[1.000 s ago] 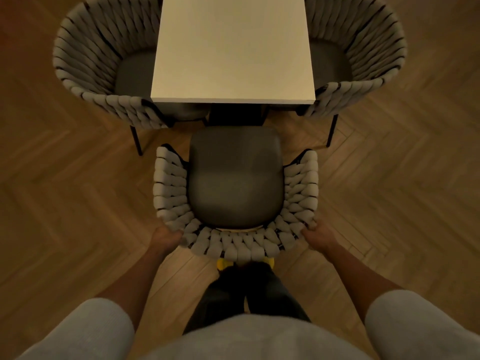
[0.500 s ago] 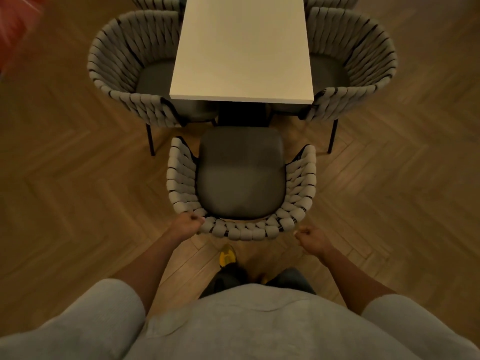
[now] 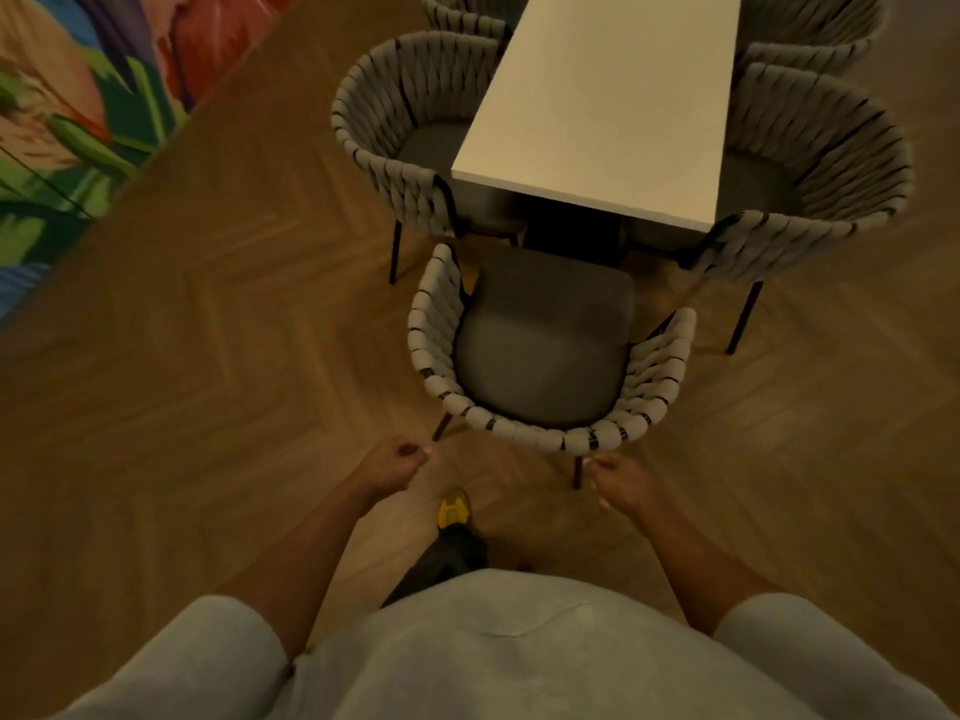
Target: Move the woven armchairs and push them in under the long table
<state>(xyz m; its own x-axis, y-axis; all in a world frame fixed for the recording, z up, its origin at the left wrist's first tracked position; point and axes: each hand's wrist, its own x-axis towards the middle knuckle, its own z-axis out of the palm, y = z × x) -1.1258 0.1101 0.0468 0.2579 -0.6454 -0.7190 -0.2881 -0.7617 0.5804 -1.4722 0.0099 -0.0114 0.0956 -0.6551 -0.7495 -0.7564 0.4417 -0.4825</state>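
- Head view: near armchair [image 3: 543, 356] sits mid-frame at the short end of the bench [image 3: 608, 96]. Its seat front is right at the bench edge and most of the seat is not yet under.
- Hands: both off the chair and apart. Left hand [image 3: 397, 462] is curled in a fist holding nothing, lower left of the chair back. Right hand [image 3: 623, 483] is just below the back rim. It's blurred, so I can't tell how far it's curled or whether it touches.
- Risk: the chair looks skewed to the bench, so a one-sided push would likely twist it more.
- Risk: its arms could catch the left side armchair [image 3: 374, 148] or the right side armchair [image 3: 831, 158]. Both have arms close beside the bench corners, and the gap looks tight.
- Risk: the dark bench base [image 3: 571, 231] under the end may stop the seat early.
- Risk: my yellow shoe [image 3: 453, 511] is near the rear legs, so I could kick or trip on them.
- Room: bare floor [image 3: 234, 381] is wide open left and lower right. The rug [image 3: 78, 106] in the upper left is well apart.
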